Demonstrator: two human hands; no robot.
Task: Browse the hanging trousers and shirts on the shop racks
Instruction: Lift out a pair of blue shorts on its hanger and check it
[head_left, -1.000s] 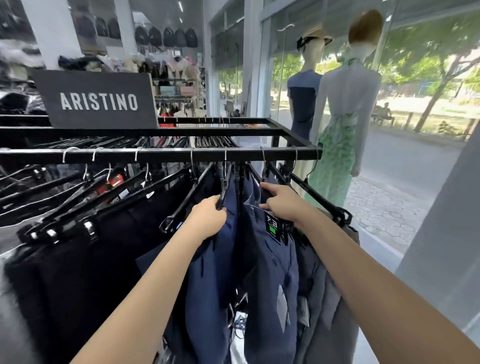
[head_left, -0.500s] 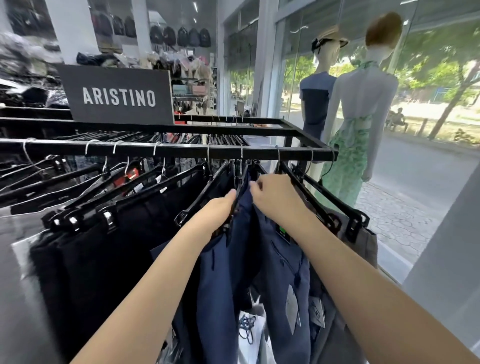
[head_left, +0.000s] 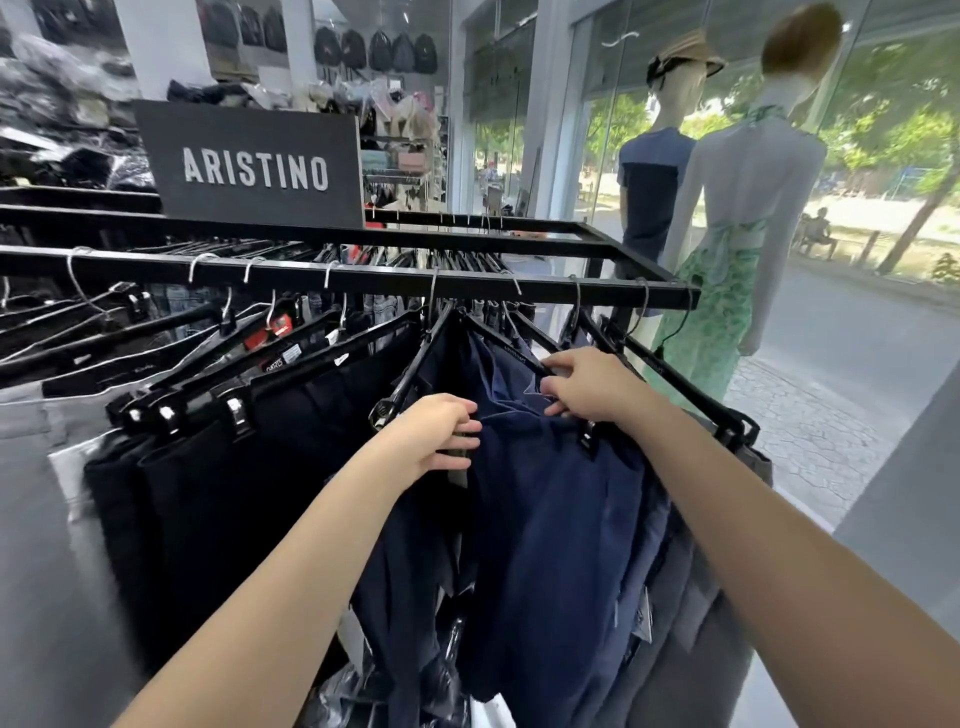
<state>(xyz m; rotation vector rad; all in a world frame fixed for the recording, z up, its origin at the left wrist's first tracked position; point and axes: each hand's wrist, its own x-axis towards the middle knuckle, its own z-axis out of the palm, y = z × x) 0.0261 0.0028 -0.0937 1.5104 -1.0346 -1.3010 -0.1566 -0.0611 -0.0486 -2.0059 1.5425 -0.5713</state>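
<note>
Both hands have dropped lower on the garments since a second ago, and a wider gap now shows between the two navy pairs. My left hand (head_left: 436, 434) curls its fingers round the waistband edge of the dark navy trousers (head_left: 410, 561), holding them leftward. My right hand (head_left: 589, 387) pinches the black clip hanger (head_left: 540, 370) and top edge of the brighter navy trousers (head_left: 561, 545), fingers bent over the fabric. Just right of these hang grey trousers (head_left: 691, 623), close against the navy ones. Left of my left hand, black trousers (head_left: 218, 493) hang packed on clip hangers. All hang from the black metal rack rail (head_left: 363, 280), whose corner ends near the window. Behind it stands a dark sign reading ARISTINO (head_left: 254, 166). Beyond the rail's end stand two mannequins (head_left: 737, 197) at the glass.
</note>
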